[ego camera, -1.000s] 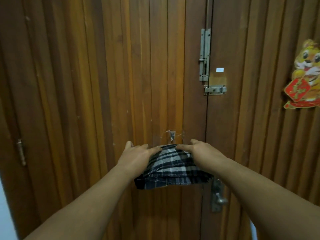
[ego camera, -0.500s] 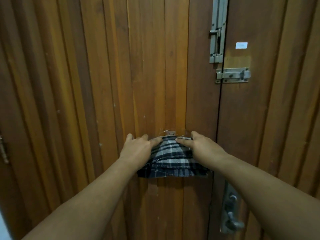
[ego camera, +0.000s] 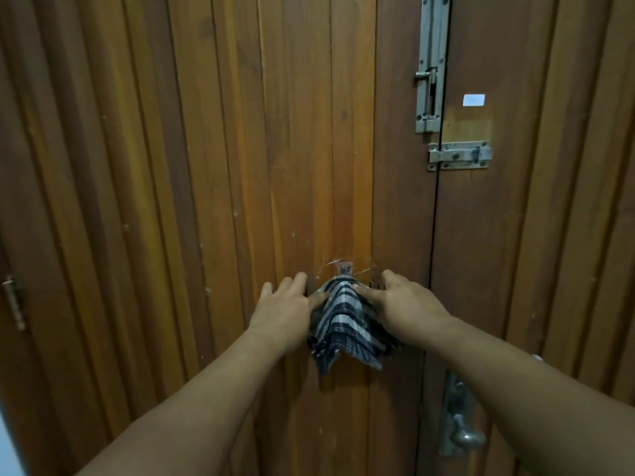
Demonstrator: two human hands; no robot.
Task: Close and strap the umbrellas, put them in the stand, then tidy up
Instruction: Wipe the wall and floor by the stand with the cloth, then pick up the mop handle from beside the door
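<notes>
Both bare arms reached forward to a wooden plank door (ego camera: 213,187), where a plaid cloth (ego camera: 340,324) in dark blue and white checks hung from a small clear adhesive hook (ego camera: 345,269) stuck to the planks. The cloth was gathered to a narrow peak just under the hook and fell in loose folds to two pointed corners below. The left hand (ego camera: 287,312) lay at the cloth's left edge, its fingers (ego camera: 298,280) loosely spread and flat toward the wood, the thumb touching the fabric. The right hand (ego camera: 403,305) sat at the cloth's right edge, its forefinger laid on the upper fabric near the peak and the other fingers stretched toward the door; whether either hand truly pinched the cloth could not be told. To the right, across the seam between the two door leaves, a vertical metal slide bolt (ego camera: 429,63) stood above a horizontal one (ego camera: 458,155), with a small white sticker (ego camera: 473,100) beside them. A metal lever handle (ego camera: 460,424) showed lower down, below the right forearm. No umbrellas or stand appeared in view.
</notes>
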